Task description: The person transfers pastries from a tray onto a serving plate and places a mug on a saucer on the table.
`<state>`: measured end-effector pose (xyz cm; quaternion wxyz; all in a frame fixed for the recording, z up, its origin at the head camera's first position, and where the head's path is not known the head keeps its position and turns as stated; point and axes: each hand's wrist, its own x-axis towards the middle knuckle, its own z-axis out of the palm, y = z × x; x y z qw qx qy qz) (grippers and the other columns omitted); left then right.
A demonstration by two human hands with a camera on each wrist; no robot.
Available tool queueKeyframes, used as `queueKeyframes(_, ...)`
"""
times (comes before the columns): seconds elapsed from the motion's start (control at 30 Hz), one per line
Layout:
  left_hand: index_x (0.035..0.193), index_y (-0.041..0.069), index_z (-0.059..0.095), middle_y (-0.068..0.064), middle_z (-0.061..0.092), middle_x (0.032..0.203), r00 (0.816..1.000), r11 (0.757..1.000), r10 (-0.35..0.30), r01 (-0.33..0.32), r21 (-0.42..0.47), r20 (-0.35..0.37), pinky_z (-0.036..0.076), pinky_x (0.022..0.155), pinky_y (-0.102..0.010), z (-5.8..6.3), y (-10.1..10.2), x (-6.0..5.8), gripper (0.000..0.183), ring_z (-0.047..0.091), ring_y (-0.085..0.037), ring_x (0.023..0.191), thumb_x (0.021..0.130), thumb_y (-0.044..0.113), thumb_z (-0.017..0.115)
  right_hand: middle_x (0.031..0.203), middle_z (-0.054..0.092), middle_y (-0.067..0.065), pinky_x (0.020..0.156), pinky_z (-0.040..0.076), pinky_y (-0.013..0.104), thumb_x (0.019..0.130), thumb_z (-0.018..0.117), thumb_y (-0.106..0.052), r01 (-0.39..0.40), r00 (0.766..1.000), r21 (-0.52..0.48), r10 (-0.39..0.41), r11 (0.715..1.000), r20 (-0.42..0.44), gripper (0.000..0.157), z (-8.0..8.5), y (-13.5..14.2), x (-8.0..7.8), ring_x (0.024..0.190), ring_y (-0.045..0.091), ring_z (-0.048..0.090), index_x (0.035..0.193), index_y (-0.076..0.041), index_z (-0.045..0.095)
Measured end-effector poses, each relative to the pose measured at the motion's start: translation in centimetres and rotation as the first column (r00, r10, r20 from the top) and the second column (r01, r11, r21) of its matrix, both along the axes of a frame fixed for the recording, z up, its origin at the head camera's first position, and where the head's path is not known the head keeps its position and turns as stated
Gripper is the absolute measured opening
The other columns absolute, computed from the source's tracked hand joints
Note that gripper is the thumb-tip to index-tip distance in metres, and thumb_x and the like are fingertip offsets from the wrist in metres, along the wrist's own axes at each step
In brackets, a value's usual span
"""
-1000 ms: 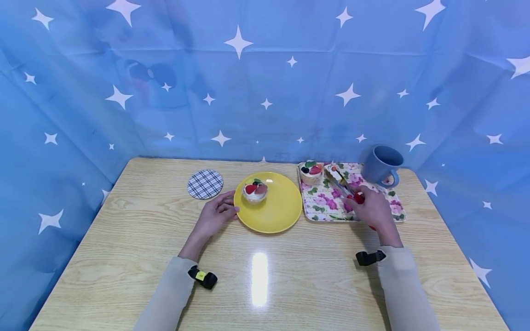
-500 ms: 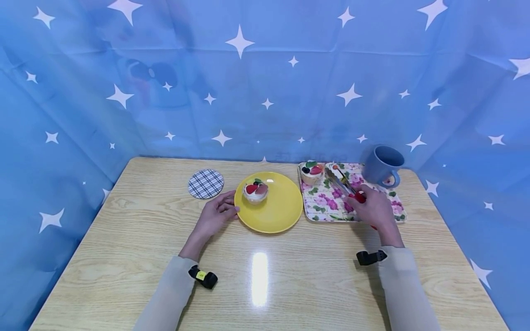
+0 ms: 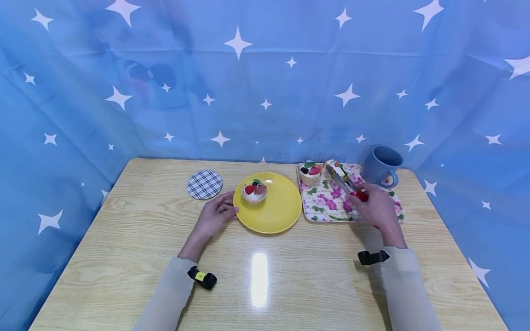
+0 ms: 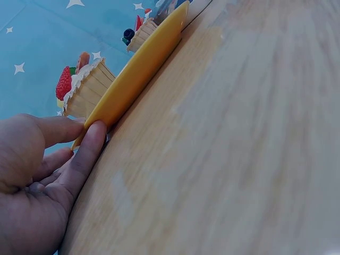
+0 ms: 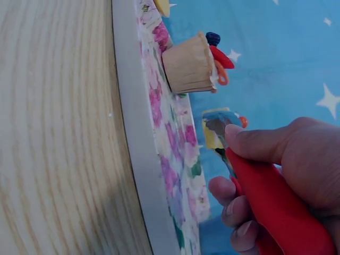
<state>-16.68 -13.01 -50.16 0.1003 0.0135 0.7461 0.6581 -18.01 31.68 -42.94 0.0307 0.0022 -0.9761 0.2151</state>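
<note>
In the head view, my left hand pinches the left rim of the yellow plate, which carries a fruit-topped cupcake. My right hand grips red-handled tongs over the flowered tray. Between the tong tips is a small piece of cream-topped cake, partly covered by the metal. The right wrist view shows that cake just off the tray surface. Another cupcake stands upright at the tray's back left corner.
A blue mug stands at the tray's back right. Left of the plate lies a round checked coaster. A starry blue curtain hangs behind the wooden table.
The tongs and the cake piece have risen slightly, and my right hand has shifted a little to the right. My left hand and the plate stay where they were.
</note>
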Motion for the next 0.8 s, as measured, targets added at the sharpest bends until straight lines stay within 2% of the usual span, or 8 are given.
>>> queueKeyframes(0.3,0.151,0.017,0.051,-0.017,0.063,0.128,1.000,1.000,-0.008,0.008,0.010,-0.009,0.066,0.083,-0.027,-0.1,-0.1,-0.1,0.056,0.068,-0.014,0.099,0.099,0.010,0.069,0.095,0.065,0.021,0.056,0.040,0.028,0.098,0.070,-0.032,-0.007,0.999,0.008,0.007,1.000,-0.045,0.045,0.6,-0.2,0.2,0.078,0.030,0.055,0.128,0.000,0.061)
queueKeyframes(0.53,0.151,0.016,0.051,-0.017,0.063,0.127,1.000,1.000,-0.004,0.004,0.013,-0.009,0.066,0.083,-0.027,-0.1,-0.1,0.0,0.056,0.068,-0.013,0.098,0.098,0.009,0.069,0.099,0.066,0.022,0.057,0.042,0.026,0.099,0.068,-0.038,0.004,0.999,-0.001,-0.004,1.000,-0.041,0.049,0.9,-0.5,0.4,0.082,0.032,0.057,0.130,-0.001,0.061)
queueKeyframes(0.8,0.151,0.016,0.051,-0.018,0.062,0.128,1.000,1.000,-0.012,0.012,0.015,-0.015,0.066,0.083,-0.028,-0.1,-0.1,-0.1,0.056,0.068,-0.015,0.100,0.098,0.010,0.069,0.097,0.066,0.021,0.056,0.041,0.027,0.099,0.067,-0.043,-0.006,0.997,0.008,0.006,1.000,-0.074,0.051,1.4,-0.9,0.6,0.079,0.031,0.056,0.127,-0.001,0.062)
